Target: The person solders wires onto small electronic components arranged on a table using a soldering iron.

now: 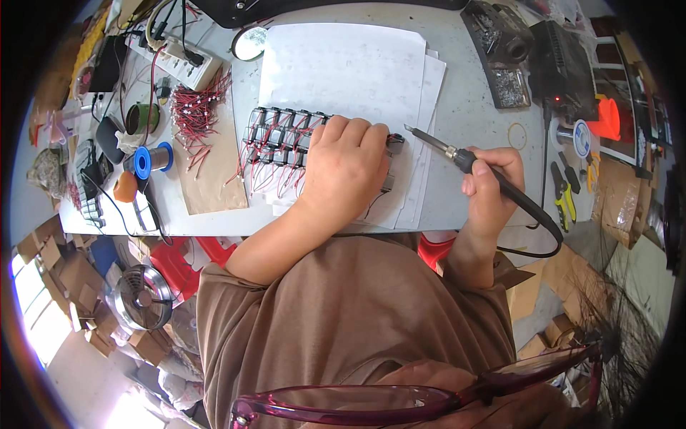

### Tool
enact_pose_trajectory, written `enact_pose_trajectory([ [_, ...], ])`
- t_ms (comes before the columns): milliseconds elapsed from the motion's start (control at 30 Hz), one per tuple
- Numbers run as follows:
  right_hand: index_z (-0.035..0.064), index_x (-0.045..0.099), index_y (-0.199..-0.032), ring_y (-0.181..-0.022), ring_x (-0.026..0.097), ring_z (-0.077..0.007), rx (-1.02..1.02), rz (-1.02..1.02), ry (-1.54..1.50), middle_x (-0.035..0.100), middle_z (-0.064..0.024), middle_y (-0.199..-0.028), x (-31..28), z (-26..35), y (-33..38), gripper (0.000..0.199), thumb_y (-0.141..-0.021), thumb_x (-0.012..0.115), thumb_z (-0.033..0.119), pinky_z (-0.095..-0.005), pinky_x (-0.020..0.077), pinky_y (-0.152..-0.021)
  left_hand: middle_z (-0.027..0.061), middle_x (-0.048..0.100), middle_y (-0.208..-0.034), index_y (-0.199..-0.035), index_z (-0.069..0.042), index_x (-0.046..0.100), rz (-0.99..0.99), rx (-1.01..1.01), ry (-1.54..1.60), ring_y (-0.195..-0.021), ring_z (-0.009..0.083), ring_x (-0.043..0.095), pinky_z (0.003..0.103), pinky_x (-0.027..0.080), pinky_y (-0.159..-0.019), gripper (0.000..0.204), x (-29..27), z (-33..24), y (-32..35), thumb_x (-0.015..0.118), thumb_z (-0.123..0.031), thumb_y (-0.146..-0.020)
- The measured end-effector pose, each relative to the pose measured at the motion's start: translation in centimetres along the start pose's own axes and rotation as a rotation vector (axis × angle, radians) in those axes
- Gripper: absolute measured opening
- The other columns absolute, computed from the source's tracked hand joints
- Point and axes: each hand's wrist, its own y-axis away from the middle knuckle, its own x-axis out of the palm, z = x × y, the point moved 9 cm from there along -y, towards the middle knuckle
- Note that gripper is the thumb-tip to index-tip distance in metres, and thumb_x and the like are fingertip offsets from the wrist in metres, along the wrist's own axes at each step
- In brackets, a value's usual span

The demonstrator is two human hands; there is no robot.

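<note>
My right hand (493, 187) grips a soldering iron (463, 157) by its black handle. Its metal tip points up and left, just right of a small black part (394, 143) and apart from it. My left hand (346, 168) lies over the right part of a group of small black wired parts (280, 136), fingers bent and close together. What its fingertips hold is hidden beneath them. Thin red and black wires trail from the parts. They rest on white paper sheets (343, 64) on the table.
Left of the parts, a bundle of red wires (200, 107) lies on brown card (214, 189), near a blue solder spool (153, 161) and a power strip (189, 64). On the right are a black soldering station (561, 64), yellow-handled cutters (564, 200) and another spool (580, 139). The iron's cord (547, 239) loops beyond the table edge.
</note>
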Motion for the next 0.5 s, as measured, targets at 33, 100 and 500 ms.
enact_pose_trajectory([
  [33, -0.0017, 0.052, -0.085, -0.051, 0.044, -0.004, -0.002, -0.005, 0.001, 0.053, -0.0033, -0.062, -0.01, 0.02, 0.01, 0.008, -0.079, 0.056, 0.0, -0.0188, 0.0353, -0.048, 0.0032, 0.06, -0.081, -0.084, -0.008, 0.062, 0.0, 0.0, 0.0, -0.077, 0.0244, 0.055, 0.037, 0.044, -0.069, 0.017, 0.09, 0.01, 0.01, 0.067, -0.006, -0.068],
  [100, -0.0017, 0.052, -0.085, -0.051, 0.044, -0.004, 0.001, -0.003, -0.004, 0.053, -0.0034, -0.062, -0.07, -0.14, 0.01, 0.008, -0.079, 0.056, 0.0, -0.0187, 0.0353, -0.048, 0.0015, 0.06, -0.081, -0.086, -0.01, 0.063, -0.035, 0.055, -0.024, -0.077, 0.0222, 0.055, 0.036, 0.043, -0.069, 0.019, -0.03, -0.4, -0.02, 0.068, -0.007, -0.068],
  [500, -0.0018, 0.052, -0.085, -0.05, 0.042, -0.0043, 0.025, 0.054, 0.058, 0.055, -0.0057, -0.066, 0.41, 0.32, -0.59, 0.006, -0.08, 0.055, 0.001, -0.0194, 0.0344, -0.048, 0.0016, 0.06, -0.078, -0.085, -0.01, 0.061, -0.091, 0.129, -0.06, -0.074, 0.0207, 0.056, 0.034, 0.041, -0.066, 0.017, -0.08, -0.81, 0.35, 0.069, -0.007, -0.07],
])
